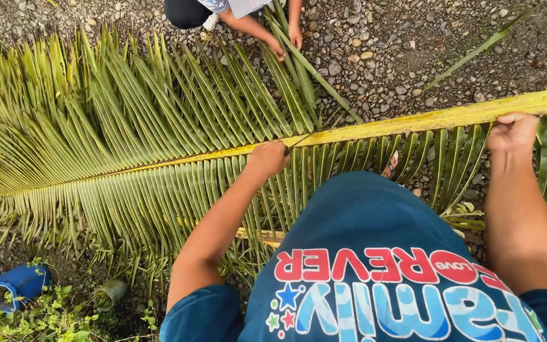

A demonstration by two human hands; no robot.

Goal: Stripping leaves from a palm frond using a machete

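Yellow-green and stiff, the midrib (pixel 413 120) of a large coconut frond runs across the gravel ground (pixel 387 57) from lower left to upper right, with green leaflets (pixel 159 95) fanning out on both sides. The left hand (pixel 268 158) sits on the midrib near its middle, its grip closed around a thin blade (pixel 300 142) whose tip lies along the rib. The right hand (pixel 513 130) clamps the thicker end of the midrib further right, fingers curled over its near edge. At the top edge, another person's hands (pixel 286 41) touch the far leaflets. A blue container (pixel 17 285) lies among weeds at lower left, well apart from both hands.
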